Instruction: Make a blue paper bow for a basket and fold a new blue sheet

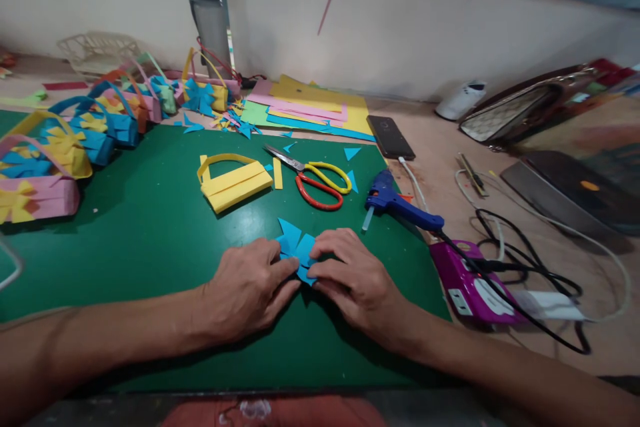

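A blue paper flower (303, 249) with pointed petals is between my two hands, just above the green mat (165, 353). My left hand (257, 280) pinches its left and lower part between thumb and fingers. On the other side, my right hand (353, 280) has its fingers closed on the right petals. Beyond them lies a small yellow paper basket (237, 185) with a curved handle. Scissors (315, 177) with one red and one yellow handle rest to its right, blades open. A blue glue gun (397, 203) lies farther right, with a glue stick beneath it.
Several finished paper baskets (100, 137) line the left side. Stacked coloured paper (310, 107) and scraps (240, 125) lie at the back. A phone (390, 137), a purple power strip (477, 283), tangled cables (537, 260) and a handbag (520, 107) occupy the right.
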The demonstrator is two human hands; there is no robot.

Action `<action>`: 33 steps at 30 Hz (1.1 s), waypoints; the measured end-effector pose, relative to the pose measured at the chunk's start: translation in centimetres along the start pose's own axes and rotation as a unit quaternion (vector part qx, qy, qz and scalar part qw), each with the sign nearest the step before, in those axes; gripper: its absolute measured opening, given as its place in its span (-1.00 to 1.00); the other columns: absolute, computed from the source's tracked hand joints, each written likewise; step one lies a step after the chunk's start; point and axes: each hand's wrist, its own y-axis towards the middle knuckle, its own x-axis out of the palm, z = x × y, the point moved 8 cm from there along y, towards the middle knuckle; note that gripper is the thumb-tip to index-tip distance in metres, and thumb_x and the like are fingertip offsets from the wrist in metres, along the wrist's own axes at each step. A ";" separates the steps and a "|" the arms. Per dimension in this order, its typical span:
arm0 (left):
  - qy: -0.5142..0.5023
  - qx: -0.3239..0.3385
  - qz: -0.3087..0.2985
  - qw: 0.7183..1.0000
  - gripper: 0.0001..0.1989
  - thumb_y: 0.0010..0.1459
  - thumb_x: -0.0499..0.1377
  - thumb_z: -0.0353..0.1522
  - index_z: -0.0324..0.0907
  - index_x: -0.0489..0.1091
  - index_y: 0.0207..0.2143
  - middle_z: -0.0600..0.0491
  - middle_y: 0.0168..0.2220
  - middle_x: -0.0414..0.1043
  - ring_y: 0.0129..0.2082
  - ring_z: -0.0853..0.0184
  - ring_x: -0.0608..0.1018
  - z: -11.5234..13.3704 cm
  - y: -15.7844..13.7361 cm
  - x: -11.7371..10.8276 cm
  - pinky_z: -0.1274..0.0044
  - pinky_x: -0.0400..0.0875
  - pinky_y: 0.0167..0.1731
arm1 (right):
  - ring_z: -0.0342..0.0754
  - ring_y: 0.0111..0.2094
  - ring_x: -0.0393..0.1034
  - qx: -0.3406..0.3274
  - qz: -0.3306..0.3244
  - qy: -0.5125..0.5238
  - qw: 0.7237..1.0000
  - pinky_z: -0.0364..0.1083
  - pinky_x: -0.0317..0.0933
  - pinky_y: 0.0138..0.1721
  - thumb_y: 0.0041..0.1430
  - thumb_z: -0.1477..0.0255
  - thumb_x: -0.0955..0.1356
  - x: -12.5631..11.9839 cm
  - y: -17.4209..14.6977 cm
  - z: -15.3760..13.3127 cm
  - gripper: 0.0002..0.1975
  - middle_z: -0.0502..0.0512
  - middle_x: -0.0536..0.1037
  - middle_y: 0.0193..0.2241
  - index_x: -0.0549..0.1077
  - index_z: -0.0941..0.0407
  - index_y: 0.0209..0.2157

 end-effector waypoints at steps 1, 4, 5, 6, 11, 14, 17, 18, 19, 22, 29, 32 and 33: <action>0.002 0.003 -0.004 1.000 -0.74 0.24 -0.03 -0.30 -0.13 0.43 -0.19 0.01 -0.42 0.36 -0.43 0.23 0.42 0.0 0.0 0.1 0.49 0.23 -0.54 | -0.03 -0.18 0.31 0.029 -0.005 0.029 0.999 0.02 0.20 -0.15 0.20 0.51 0.28 0.1 0.1 0.4 -0.87 0.11 0.45 -0.32 0.44 0.11 -0.39; 0.004 0.010 -0.019 1.000 -0.77 0.24 -0.03 -0.30 -0.14 0.40 -0.24 0.02 -0.40 0.34 -0.42 0.24 0.41 0.1 -0.1 0.3 0.50 0.24 -0.52 | -0.03 -0.14 0.28 0.114 -0.030 0.065 0.991 0.04 0.17 -0.09 0.21 0.51 0.28 0.7 0.3 1.5 -0.88 0.09 0.44 -0.27 0.42 0.10 -0.39; 0.003 0.013 -0.023 1.000 -0.78 0.24 -0.02 -0.31 -0.14 0.39 -0.26 0.02 -0.40 0.34 -0.42 0.25 0.40 0.1 -0.2 0.4 0.50 0.24 -0.52 | -0.03 -0.15 0.28 0.135 -0.037 0.062 0.988 0.05 0.16 -0.09 0.21 0.51 0.27 0.9 0.4 1.8 -0.87 0.09 0.43 -0.27 0.42 0.10 -0.40; 0.002 0.016 -0.026 1.000 -0.79 0.24 -0.02 -0.31 -0.14 0.38 -0.27 0.03 -0.40 0.34 -0.41 0.25 0.40 0.2 -0.2 0.4 0.50 0.24 -0.51 | -0.03 -0.16 0.27 0.154 -0.043 0.054 0.986 0.05 0.15 -0.09 0.21 0.51 0.27 1.1 0.4 2.1 -0.86 0.08 0.42 -0.28 0.41 0.11 -0.42; 0.000 0.029 -0.022 0.999 -0.80 0.24 -0.03 -0.32 -0.16 0.37 -0.29 0.02 -0.42 0.32 -0.42 0.27 0.39 0.3 -0.2 0.3 0.51 0.23 -0.52 | -0.03 -0.22 0.25 0.203 -0.072 0.003 0.976 0.05 0.11 -0.14 0.17 0.53 0.30 1.8 0.8 2.8 -0.82 0.05 0.39 -0.35 0.39 0.13 -0.51; -0.002 0.039 -0.022 0.999 -0.79 0.25 -0.03 -0.33 -0.16 0.38 -0.23 0.02 -0.41 0.32 -0.42 0.27 0.39 0.3 -0.3 0.2 0.51 0.24 -0.52 | -0.02 -0.21 0.24 0.196 -0.093 -0.035 0.976 0.04 0.08 -0.16 0.15 0.54 0.30 2.0 1.1 2.7 -0.82 0.07 0.39 -0.36 0.40 0.14 -0.52; -0.017 0.049 -0.011 0.999 -0.77 0.25 -0.04 -0.34 -0.18 0.38 -0.17 0.02 -0.41 0.33 -0.42 0.28 0.39 0.3 -0.4 0.0 0.51 0.25 -0.51 | -0.01 -0.22 0.24 0.188 -0.112 -0.061 0.974 0.04 0.06 -0.16 0.16 0.54 0.30 2.2 1.3 2.6 -0.80 0.08 0.39 -0.37 0.40 0.15 -0.54; -0.026 0.052 -0.006 0.998 -0.77 0.26 -0.04 -0.35 -0.19 0.38 -0.16 0.02 -0.40 0.33 -0.42 0.28 0.39 0.3 -0.5 -0.1 0.50 0.25 -0.51 | -0.01 -0.22 0.24 0.186 -0.115 -0.065 0.974 0.04 0.05 -0.16 0.16 0.54 0.29 2.2 1.3 2.6 -0.80 0.08 0.39 -0.37 0.40 0.15 -0.54; -0.034 0.054 -0.002 0.998 -0.77 0.26 -0.04 -0.35 -0.19 0.38 -0.16 0.02 -0.40 0.34 -0.41 0.27 0.39 0.3 -0.5 -0.3 0.50 0.26 -0.50 | -0.01 -0.22 0.25 0.184 -0.117 -0.066 0.974 0.04 0.05 -0.17 0.16 0.54 0.29 2.2 1.3 2.6 -0.80 0.08 0.39 -0.37 0.40 0.14 -0.54; -0.041 0.066 0.003 0.997 -0.77 0.26 -0.03 -0.37 -0.21 0.38 -0.17 0.01 -0.40 0.35 -0.42 0.26 0.39 0.4 -0.7 -0.5 0.48 0.27 -0.50 | -0.01 -0.21 0.24 0.189 -0.115 -0.055 0.974 0.05 0.06 -0.16 0.13 0.55 0.31 2.2 1.2 2.7 -0.84 0.08 0.38 -0.35 0.42 0.13 -0.51; -0.028 0.083 0.003 0.996 -0.80 0.23 0.01 -0.38 -0.23 0.38 -0.18 0.00 -0.39 0.34 -0.43 0.26 0.36 0.7 -0.8 -0.6 0.47 0.27 -0.51 | -0.04 -0.22 0.22 0.231 -0.111 -0.001 0.967 0.05 0.08 -0.14 0.21 0.52 0.26 2.2 0.9 3.2 -0.78 0.04 0.36 -0.34 0.33 0.13 -0.53; -0.024 0.083 -0.002 0.996 -0.80 0.23 0.01 -0.38 -0.23 0.38 -0.19 -0.01 -0.39 0.35 -0.42 0.25 0.37 0.7 -0.8 -0.5 0.46 0.28 -0.50 | -0.05 -0.22 0.23 0.235 -0.115 -0.007 0.965 0.05 0.09 -0.14 0.21 0.52 0.25 2.3 0.8 3.1 -0.79 0.05 0.37 -0.33 0.34 0.13 -0.52; -0.022 0.083 0.000 0.996 -0.80 0.24 0.00 -0.37 -0.23 0.38 -0.19 -0.01 -0.39 0.35 -0.42 0.25 0.37 0.7 -0.8 -0.5 0.46 0.28 -0.50 | -0.05 -0.21 0.23 0.233 -0.114 -0.008 0.966 0.05 0.09 -0.14 0.19 0.52 0.26 2.3 0.8 3.1 -0.79 0.05 0.37 -0.32 0.35 0.13 -0.53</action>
